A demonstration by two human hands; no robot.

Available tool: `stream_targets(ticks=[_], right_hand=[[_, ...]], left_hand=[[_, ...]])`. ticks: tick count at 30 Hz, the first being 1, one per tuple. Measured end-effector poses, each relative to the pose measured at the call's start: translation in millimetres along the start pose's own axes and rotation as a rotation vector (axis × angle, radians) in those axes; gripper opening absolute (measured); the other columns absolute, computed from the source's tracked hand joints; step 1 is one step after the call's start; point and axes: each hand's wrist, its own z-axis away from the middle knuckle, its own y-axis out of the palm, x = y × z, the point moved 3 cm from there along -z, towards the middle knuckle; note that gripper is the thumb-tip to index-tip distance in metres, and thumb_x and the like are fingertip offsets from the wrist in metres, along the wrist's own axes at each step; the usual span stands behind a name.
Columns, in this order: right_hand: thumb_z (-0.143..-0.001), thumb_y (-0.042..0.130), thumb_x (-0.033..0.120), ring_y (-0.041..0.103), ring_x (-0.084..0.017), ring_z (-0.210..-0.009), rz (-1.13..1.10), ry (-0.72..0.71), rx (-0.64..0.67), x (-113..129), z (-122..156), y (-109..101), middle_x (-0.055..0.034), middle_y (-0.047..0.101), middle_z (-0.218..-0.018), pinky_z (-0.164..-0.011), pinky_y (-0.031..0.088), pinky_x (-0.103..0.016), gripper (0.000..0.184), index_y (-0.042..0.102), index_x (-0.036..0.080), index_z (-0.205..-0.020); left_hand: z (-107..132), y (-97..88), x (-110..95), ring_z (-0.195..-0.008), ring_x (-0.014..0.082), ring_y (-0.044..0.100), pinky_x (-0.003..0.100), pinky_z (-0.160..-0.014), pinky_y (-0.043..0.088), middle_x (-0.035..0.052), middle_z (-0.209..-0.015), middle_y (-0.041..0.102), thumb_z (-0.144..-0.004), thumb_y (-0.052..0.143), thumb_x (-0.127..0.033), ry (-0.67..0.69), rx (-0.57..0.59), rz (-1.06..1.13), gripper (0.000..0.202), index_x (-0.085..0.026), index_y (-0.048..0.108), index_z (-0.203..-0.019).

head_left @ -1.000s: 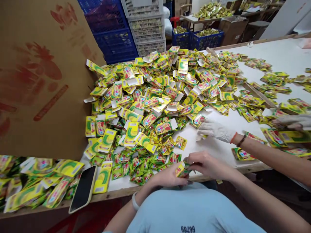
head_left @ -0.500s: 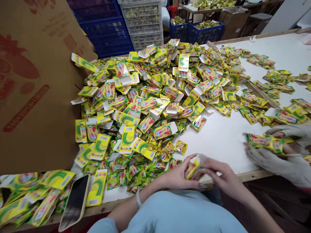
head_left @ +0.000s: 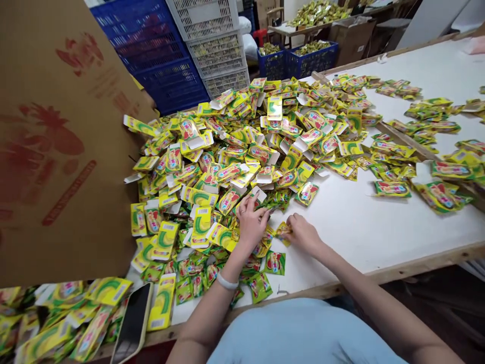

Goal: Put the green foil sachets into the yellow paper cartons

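My left hand [head_left: 252, 225] reaches over the front of a heap of flat yellow-and-green candy boxes [head_left: 200, 220]. Its fingers are apart, resting on or just above a box with a white flap [head_left: 258, 194] and some small green sachets [head_left: 280, 197]. Close by on the right, my right hand [head_left: 306, 235] has its fingers closed on the edge of a small yellow sachet [head_left: 282, 231] at the table surface. Loose green sachets [head_left: 275, 263] lie nearer to me, below both hands.
A tall cardboard carton [head_left: 91, 212] stands at the left. In front of it are a phone [head_left: 132, 318] and more boxes [head_left: 109, 291]. Filled packs [head_left: 392, 188] lie on the white table [head_left: 352, 222] to the right, around a wooden divider [head_left: 411, 139]. Stacked crates [head_left: 162, 81] stand behind.
Both my hands have moved forward to the heap; the small box they held near the table edge is out of them. Another person's gloved hands have left the right side, where a pack now lies.
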Motion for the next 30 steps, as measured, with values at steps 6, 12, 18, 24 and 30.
stream_targets(ticks=[6, 12, 18, 24, 30], right_hand=[[-0.087, 0.066, 0.041, 0.052, -0.012, -0.043, -0.640, 0.174, -0.058, -15.4, 22.6, -17.0, 0.0042, 0.057, -0.062, -0.041, 0.044, -0.025, 0.028, 0.047, 0.022, -0.081], [-0.078, 0.078, 0.040, 0.059, -0.010, -0.045, -1.167, 0.157, -0.369, 20.5, 24.5, -5.9, 0.0025, 0.063, -0.088, -0.040, 0.051, -0.026, 0.037, 0.047, 0.022, -0.086], [-0.081, 0.073, 0.038, 0.054, -0.010, -0.058, -0.701, 0.080, -0.506, 45.6, 24.0, -11.5, 0.0012, 0.055, -0.083, -0.046, 0.048, -0.022, 0.027, 0.052, 0.023, -0.089], [-0.086, 0.064, 0.039, 0.062, -0.016, -0.067, -0.669, 0.037, -0.175, 40.3, 34.3, -12.5, -0.0052, 0.068, -0.094, -0.055, 0.054, -0.028, 0.030, 0.057, 0.022, -0.109], [-0.090, 0.057, 0.031, 0.059, -0.016, -0.064, -0.350, 0.005, -0.209, 10.6, 55.6, -26.1, -0.0044, 0.067, -0.078, -0.057, 0.047, -0.028, 0.015, 0.065, 0.019, -0.088]], left_hand=[[15.0, -16.5, 2.3, -0.090, 0.0226, 0.063, 0.037, -0.082, 0.052, 0.0064, -0.087, 0.071, -0.092, 0.054, -0.044, -0.280, -0.056, 0.669, 0.032, -0.018, 0.072, -0.085], [34.5, -12.9, -40.9, -0.062, 0.0132, 0.048, 0.024, -0.058, 0.042, -0.0006, -0.065, 0.056, -0.083, 0.060, -0.062, -0.431, -0.064, 0.980, 0.046, -0.017, 0.062, -0.072], [49.6, -12.5, -42.9, -0.055, 0.0104, 0.042, 0.022, -0.054, 0.038, -0.0031, -0.058, 0.049, -0.080, 0.066, -0.062, -0.467, -0.032, 1.087, 0.048, -0.015, 0.061, -0.072], [50.8, -9.4, -26.1, -0.097, 0.0224, 0.060, 0.036, -0.087, 0.048, 0.0099, -0.099, 0.067, -0.095, 0.052, -0.048, -0.138, -0.039, 0.722, 0.037, -0.018, 0.074, -0.089], [9.6, -14.6, 21.6, -0.127, 0.0324, 0.045, 0.053, -0.108, 0.034, 0.0154, -0.132, 0.055, -0.087, 0.067, -0.036, 0.102, 0.061, -0.033, 0.053, -0.019, 0.051, -0.136]])
